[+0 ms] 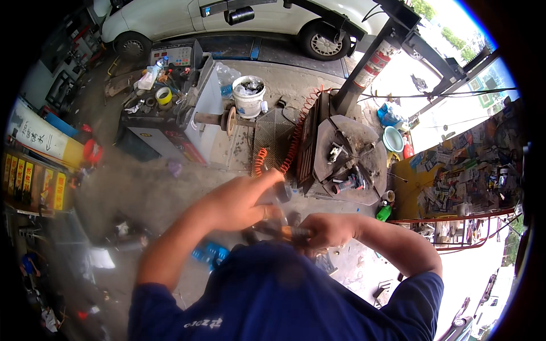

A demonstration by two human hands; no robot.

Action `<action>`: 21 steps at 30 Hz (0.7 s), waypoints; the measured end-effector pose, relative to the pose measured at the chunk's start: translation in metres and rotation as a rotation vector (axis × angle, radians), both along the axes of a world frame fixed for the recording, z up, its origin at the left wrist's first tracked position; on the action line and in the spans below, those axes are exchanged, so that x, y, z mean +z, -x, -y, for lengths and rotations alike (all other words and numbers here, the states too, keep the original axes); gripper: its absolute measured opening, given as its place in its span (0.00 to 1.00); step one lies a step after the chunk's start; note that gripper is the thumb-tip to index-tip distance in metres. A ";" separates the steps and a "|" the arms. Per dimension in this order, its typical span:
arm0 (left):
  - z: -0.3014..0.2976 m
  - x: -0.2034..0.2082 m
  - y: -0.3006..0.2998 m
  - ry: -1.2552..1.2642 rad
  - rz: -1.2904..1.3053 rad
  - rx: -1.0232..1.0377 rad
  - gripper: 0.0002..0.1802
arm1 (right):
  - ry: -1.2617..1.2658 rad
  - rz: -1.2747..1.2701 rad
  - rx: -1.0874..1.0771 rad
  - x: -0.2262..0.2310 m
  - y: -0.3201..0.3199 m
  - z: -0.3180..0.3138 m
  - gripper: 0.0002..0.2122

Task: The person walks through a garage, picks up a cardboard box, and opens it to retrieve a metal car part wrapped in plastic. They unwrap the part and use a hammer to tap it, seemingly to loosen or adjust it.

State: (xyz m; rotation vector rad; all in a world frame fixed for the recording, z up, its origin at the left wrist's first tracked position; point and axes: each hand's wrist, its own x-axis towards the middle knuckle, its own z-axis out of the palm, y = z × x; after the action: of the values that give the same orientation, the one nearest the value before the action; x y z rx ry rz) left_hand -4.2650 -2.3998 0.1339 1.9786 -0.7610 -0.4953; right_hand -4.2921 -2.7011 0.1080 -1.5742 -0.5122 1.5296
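Observation:
In front of my chest, my left hand has its fingers curled round a dark, rounded tool; motion smears it, and I cannot make out its kind. My right hand is closed on a brown, stick-like handle, just right of and below the left hand. Dark shapes between the two hands are blurred and partly covered by fingers. An orange coiled air hose hangs just beyond my left hand; whether it joins the tool is unclear.
Ahead right stands a tire changer turntable bearing a red-and-grey power tool. Ahead left is a wheel balancer with a cluttered top. Between them sits a white bucket. Blue bottles lie below my left forearm. A white car stands behind.

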 end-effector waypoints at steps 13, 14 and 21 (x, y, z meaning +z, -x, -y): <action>0.035 -0.066 0.022 0.872 0.282 0.993 0.31 | -0.545 -0.287 -0.470 -0.024 0.026 -0.044 0.06; 0.033 -0.067 0.019 0.868 0.307 0.967 0.31 | -0.515 -0.287 -0.477 -0.023 0.027 -0.041 0.06; -0.009 -0.002 -0.001 -0.038 0.014 0.057 0.30 | 0.027 -0.066 -0.009 -0.009 -0.013 -0.004 0.09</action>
State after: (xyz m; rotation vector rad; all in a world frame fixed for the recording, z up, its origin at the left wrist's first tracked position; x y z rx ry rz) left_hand -4.2642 -2.3910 0.1320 2.0345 -0.7065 -0.4661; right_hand -4.2794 -2.6974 0.0993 -1.5385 -0.4491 1.5823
